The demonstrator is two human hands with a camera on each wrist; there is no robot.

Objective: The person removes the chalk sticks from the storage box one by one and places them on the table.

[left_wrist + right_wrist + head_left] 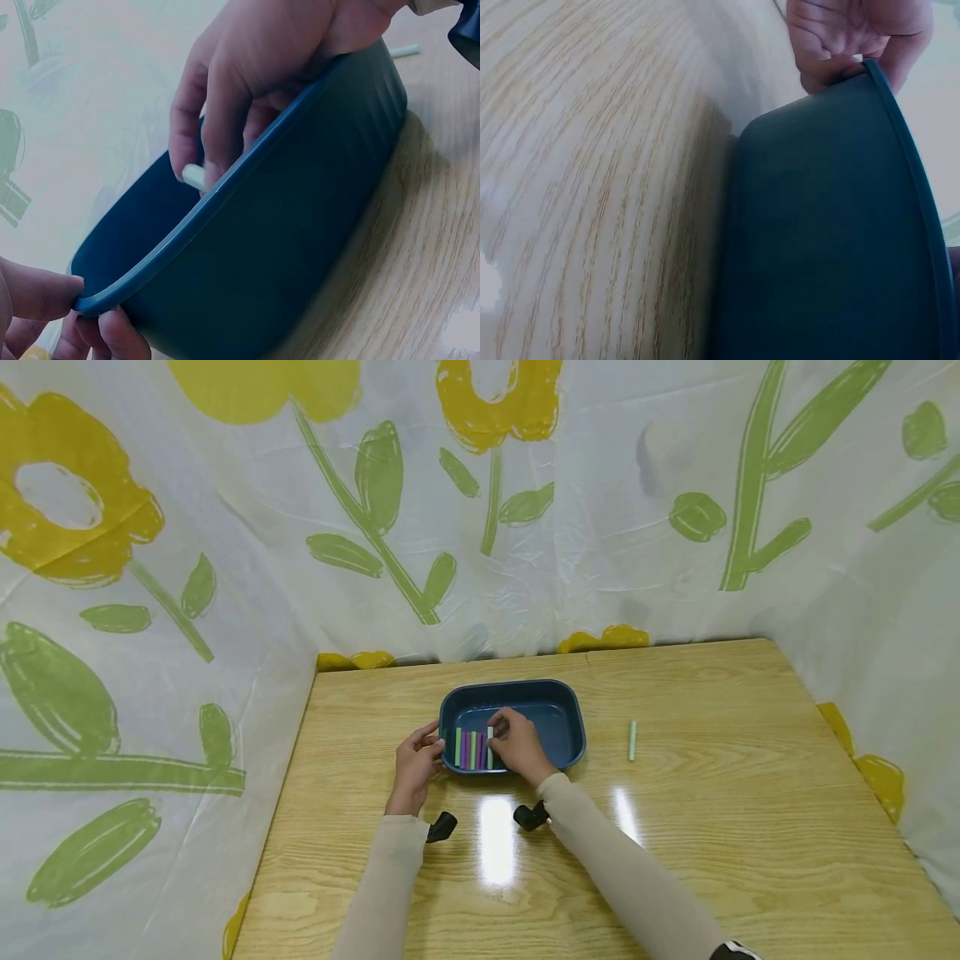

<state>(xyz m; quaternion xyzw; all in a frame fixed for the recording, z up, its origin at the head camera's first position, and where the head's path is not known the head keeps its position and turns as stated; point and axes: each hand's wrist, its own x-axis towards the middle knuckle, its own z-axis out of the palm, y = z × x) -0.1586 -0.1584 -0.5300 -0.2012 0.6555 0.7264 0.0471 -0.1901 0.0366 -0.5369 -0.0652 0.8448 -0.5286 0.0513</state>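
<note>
A dark blue plastic tub (557, 739) stands on the table. My left hand (414, 770) holds its left rim, thumb on the inside and fingers beneath the lip, as the left wrist view shows. Reaching in over the near wall, my right hand (520, 747) pinches a pale chalk stick (491, 753) between thumb and fingers. In the left wrist view only one end of that chalk (194, 177) shows above the rim. Beside it, green and purple chalk sticks (458, 747) lie side by side in the tub's left half.
One pale green chalk stick (632, 741) lies on the wooden table (720, 793) right of the tub. A flower-printed cloth (585, 543) hangs behind the table and along both sides. Black wrist mounts (442, 827) stick out from the sleeves near the tub's front.
</note>
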